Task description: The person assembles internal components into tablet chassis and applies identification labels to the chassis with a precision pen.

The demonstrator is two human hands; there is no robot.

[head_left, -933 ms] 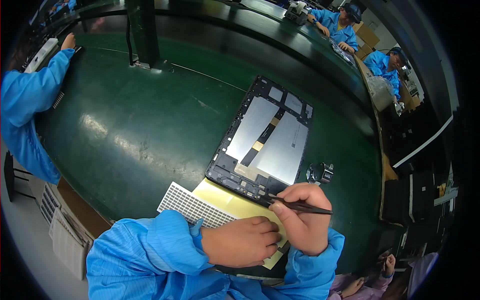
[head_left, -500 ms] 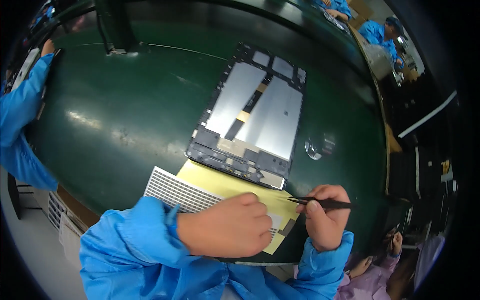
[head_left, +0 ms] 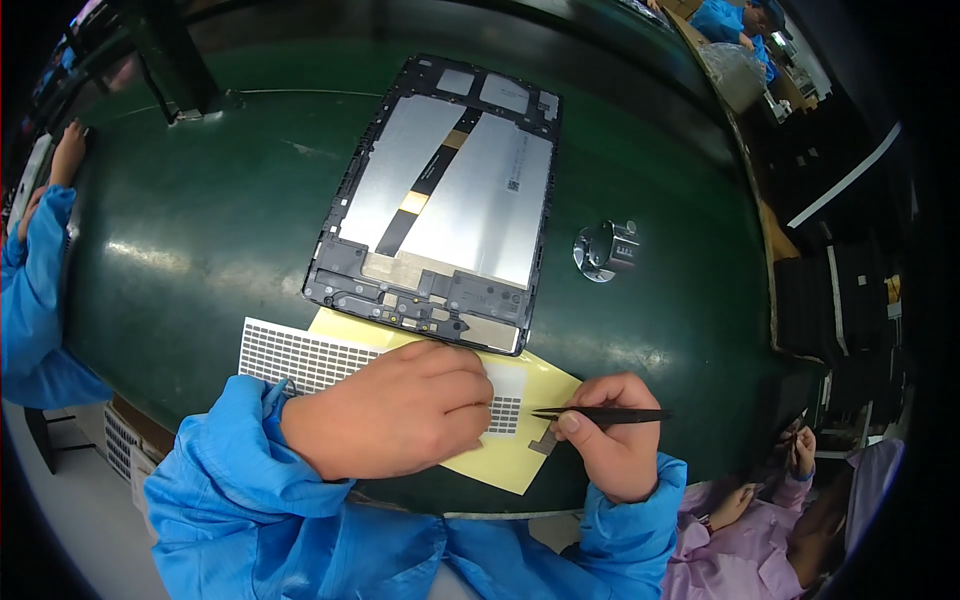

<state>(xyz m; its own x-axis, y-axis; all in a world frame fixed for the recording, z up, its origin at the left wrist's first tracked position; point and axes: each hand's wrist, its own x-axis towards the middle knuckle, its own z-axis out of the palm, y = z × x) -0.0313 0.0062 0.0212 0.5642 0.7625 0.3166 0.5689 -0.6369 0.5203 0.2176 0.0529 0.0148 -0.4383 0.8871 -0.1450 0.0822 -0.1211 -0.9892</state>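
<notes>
My left hand (head_left: 400, 412) lies with curled fingers on a white sheet (head_left: 300, 356) printed with rows of small grey rectangular stickers; its fingertips are hidden beneath. Under that sheet sits yellow backing paper (head_left: 545, 384), with a grey strip (head_left: 546, 440) at its right side. Between thumb and fingers, my right hand (head_left: 615, 440) pinches black tweezers (head_left: 625, 414). Their tips point left, beside the stickers at the sheet's right end. Just beyond the paper is an opened tablet (head_left: 500, 190), showing a silver metal back, a black frame and a dark flex cable (head_left: 428, 185) running across it.
A chrome tally counter (head_left: 606, 250) stands right of the tablet on the green table (head_left: 200, 260). At far left another person's blue sleeve (head_left: 40, 290) reaches the table. A person in pink (head_left: 745, 545) sits at lower right, and a person in blue (head_left: 735, 25) works at upper right.
The view has shifted, so the tablet and sheet appear farther left. The tweezer tips have come left to the sheet's right end, where more stickers show beside my left hand.
</notes>
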